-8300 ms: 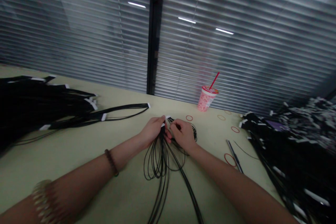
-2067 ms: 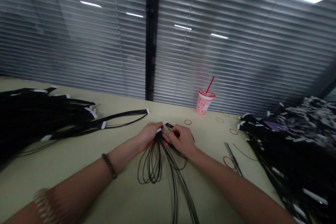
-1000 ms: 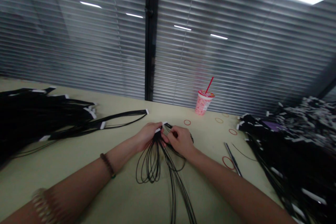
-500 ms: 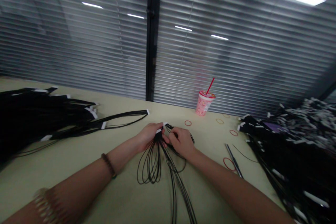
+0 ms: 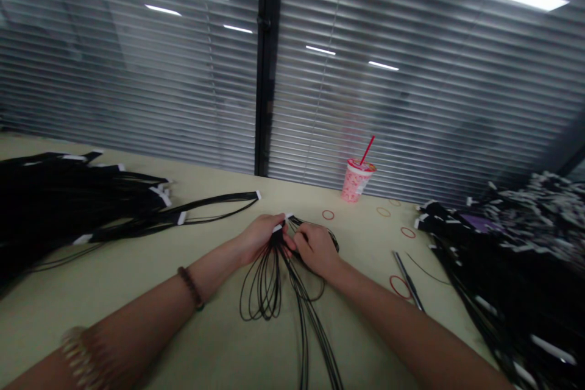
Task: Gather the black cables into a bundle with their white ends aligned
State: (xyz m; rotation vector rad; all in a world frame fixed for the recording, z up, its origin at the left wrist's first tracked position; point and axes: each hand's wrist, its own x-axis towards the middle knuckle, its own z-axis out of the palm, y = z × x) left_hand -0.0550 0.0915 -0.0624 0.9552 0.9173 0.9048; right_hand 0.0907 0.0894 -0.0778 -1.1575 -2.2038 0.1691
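Near the middle of the table, my left hand point(image 5: 261, 237) is closed on a black wire harness point(image 5: 269, 280) close to its white connectors point(image 5: 277, 228). Thin wires hang below the fingers in loops, and longer strands run down toward the near edge. My right hand point(image 5: 317, 248) is closed beside it, its thumb and fingers pinching wires of the same harness. Another stretch of wires curves out behind the right hand. The exact grip of the right fingertips is partly hidden.
Piled harnesses point(image 5: 68, 201) lie at the left, and a larger heap point(image 5: 512, 268) fills the right. A pink cup point(image 5: 355, 181) with a straw stands by the blinds. Rubber bands, including a red one point(image 5: 328, 214), and a pen-like tool point(image 5: 408, 280) lie on the table.
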